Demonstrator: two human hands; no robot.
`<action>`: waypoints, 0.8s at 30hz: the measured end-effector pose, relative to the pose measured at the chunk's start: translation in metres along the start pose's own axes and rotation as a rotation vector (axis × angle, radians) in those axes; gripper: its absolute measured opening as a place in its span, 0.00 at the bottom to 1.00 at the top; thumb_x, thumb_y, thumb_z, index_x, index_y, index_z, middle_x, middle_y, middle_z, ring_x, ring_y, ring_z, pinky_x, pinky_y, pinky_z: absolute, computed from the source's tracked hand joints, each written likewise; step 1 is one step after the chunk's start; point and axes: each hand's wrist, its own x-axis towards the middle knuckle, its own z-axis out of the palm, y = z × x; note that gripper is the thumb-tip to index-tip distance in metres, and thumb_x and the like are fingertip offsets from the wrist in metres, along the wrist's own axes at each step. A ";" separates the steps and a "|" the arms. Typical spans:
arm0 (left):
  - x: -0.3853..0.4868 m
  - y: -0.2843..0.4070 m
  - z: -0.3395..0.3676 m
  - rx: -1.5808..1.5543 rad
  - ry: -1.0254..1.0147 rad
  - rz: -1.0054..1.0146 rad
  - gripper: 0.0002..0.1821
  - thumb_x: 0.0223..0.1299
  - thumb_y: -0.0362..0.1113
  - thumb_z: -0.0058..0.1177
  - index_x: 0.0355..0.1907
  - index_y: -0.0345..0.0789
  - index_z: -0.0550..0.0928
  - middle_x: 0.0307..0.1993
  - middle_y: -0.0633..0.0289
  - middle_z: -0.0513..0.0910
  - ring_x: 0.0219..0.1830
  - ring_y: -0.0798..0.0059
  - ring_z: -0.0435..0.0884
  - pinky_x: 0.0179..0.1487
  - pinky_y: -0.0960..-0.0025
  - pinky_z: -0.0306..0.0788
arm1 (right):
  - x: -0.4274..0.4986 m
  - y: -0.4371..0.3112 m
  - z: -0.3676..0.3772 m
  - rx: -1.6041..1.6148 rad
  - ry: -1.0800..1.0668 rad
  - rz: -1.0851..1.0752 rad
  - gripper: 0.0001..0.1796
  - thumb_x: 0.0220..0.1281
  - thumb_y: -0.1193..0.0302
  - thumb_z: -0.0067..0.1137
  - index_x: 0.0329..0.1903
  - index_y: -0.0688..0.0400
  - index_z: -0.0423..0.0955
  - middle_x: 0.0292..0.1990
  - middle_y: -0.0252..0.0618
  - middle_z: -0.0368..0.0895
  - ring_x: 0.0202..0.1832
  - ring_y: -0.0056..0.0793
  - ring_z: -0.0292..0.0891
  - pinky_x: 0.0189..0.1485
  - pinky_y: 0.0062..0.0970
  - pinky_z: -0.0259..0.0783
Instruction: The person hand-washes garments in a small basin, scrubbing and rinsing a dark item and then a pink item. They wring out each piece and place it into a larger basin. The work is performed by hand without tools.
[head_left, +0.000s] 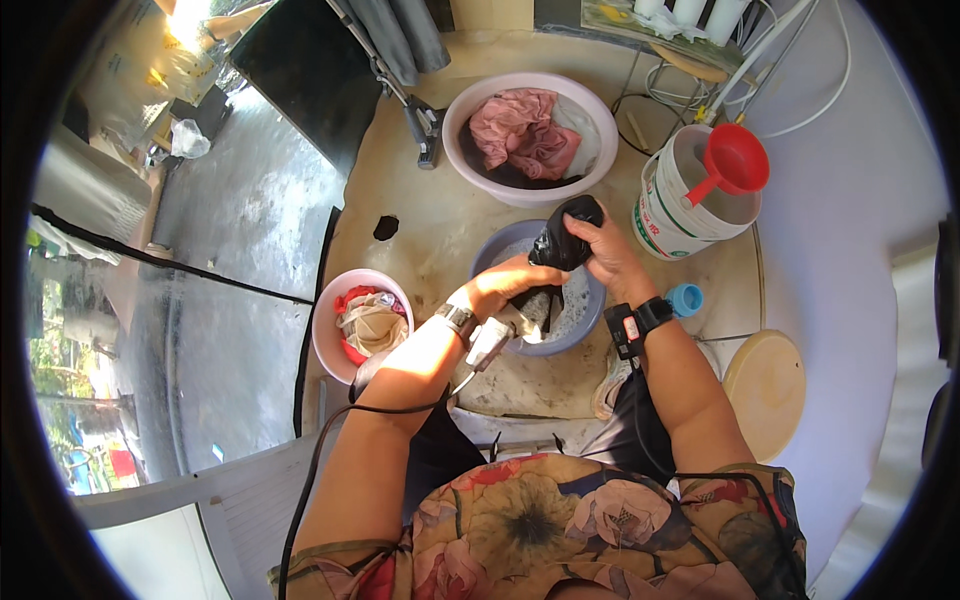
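A wet black cloth (559, 244) is bunched between my two hands, above a blue-grey plastic basin (487, 244). My left hand (514, 281) grips its lower end, and my right hand (607, 244) holds the upper end with the thumb across it. Sudsy water (579, 300) with foam fills the basin below. Part of a dark and greyish cloth (536, 311) shows at the basin's near side, partly hidden by my left hand; whether it joins the held cloth I cannot tell.
Beyond the basin sits a pale pink tub (455, 150) with pink cloth (517, 131). A smaller pink bucket (326, 322) with clothes stands left. On the right are a white bucket (667, 202), a red dipper (739, 157), a blue cup (685, 300) and a round yellowish lid (765, 397).
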 end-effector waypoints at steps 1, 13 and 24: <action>0.006 -0.004 0.003 0.129 0.025 0.058 0.18 0.56 0.41 0.67 0.45 0.35 0.79 0.38 0.67 0.80 0.38 0.81 0.78 0.43 0.72 0.74 | 0.001 0.006 -0.002 -0.071 0.076 -0.008 0.24 0.64 0.81 0.61 0.60 0.58 0.65 0.47 0.37 0.79 0.46 0.27 0.80 0.51 0.27 0.78; 0.030 -0.050 0.021 0.980 0.710 0.271 0.42 0.47 0.30 0.62 0.68 0.38 0.63 0.39 0.36 0.81 0.44 0.39 0.82 0.44 0.47 0.76 | 0.022 0.067 -0.006 -0.380 0.567 -0.125 0.30 0.52 0.80 0.59 0.59 0.61 0.60 0.48 0.45 0.72 0.47 0.33 0.74 0.52 0.32 0.74; 0.028 -0.044 0.007 1.073 0.531 0.407 0.48 0.47 0.29 0.63 0.74 0.52 0.61 0.48 0.42 0.81 0.47 0.42 0.82 0.49 0.53 0.76 | 0.022 0.057 -0.017 -0.109 0.612 0.115 0.30 0.55 0.78 0.61 0.60 0.64 0.60 0.51 0.48 0.73 0.49 0.37 0.76 0.54 0.38 0.75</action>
